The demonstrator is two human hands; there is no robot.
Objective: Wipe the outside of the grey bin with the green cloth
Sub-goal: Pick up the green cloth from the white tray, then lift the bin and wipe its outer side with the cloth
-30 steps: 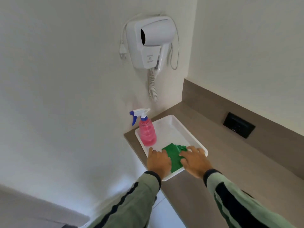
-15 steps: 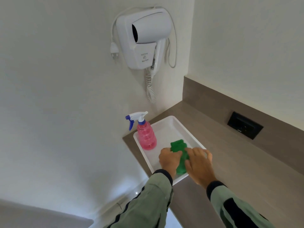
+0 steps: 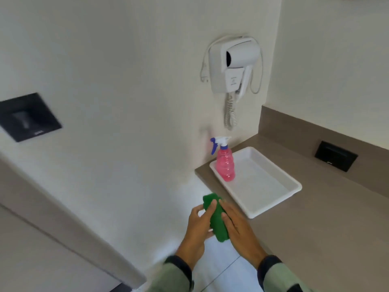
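Green cloth (image 3: 216,218) folded, held lower centre of frame, off the bench (image 3: 315,218) edge, over white floor tiles. Left hand (image 3: 199,224) cups it from the left, fingers (image 3: 211,207) curled onto the fabric; right hand (image 3: 237,226) lies flat against its right side, fingers together & pressed on the cloth. Both hands clamped on cloth, nothing else in grip.

White tray (image 3: 273,199) at centre right on bench, bare apart from pink spray bottle (image 3: 226,165) standing upright in its far left corner. Wall hairdryer (image 3: 233,66) upper centre, black wall panel (image 3: 27,116) at left edge.

Grey bin not in view at all.

Step prob: cloth picked up, carry-to-bin phase; wiping not yet begun. Next calls for finding bin, likely lower/left, out of frame, getting cloth down to one hand w/ a flat face outward, pressing to bin's outer wall. No sign whether cloth is damp; can't tell.
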